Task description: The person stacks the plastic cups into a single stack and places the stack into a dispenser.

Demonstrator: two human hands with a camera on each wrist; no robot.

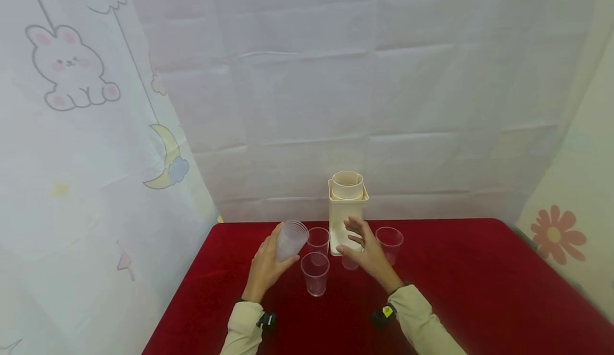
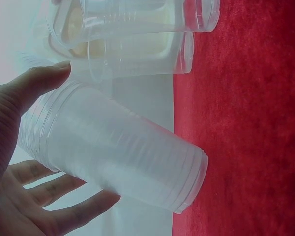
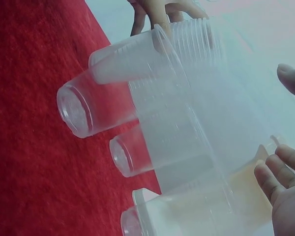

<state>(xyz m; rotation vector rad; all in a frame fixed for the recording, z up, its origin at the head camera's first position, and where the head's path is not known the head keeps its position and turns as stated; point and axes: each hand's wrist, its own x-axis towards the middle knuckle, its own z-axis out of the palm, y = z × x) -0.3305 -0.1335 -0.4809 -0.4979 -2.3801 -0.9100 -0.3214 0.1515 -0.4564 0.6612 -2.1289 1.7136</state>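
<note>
My left hand (image 1: 265, 265) grips a nested stack of clear plastic cups (image 1: 290, 240), tilted, with the thumb on one side and the fingers on the other. In the left wrist view the stack (image 2: 123, 147) hangs with its base above the red cloth. My right hand (image 1: 366, 251) is raised with fingers spread and loosely bent, holding nothing. Single clear cups stand upright on the table: a front cup (image 1: 315, 276), one behind it (image 1: 318, 240), one partly hidden by the right hand (image 1: 350, 263), and a right-hand cup (image 1: 390, 243).
A cream-coloured square container (image 1: 339, 222) with a round cream cylinder (image 1: 347, 187) in its top stands behind the cups. Red cloth (image 1: 460, 285) covers the table. A pale hanging sheet (image 1: 307, 104) forms the backdrop close behind the table's far edge.
</note>
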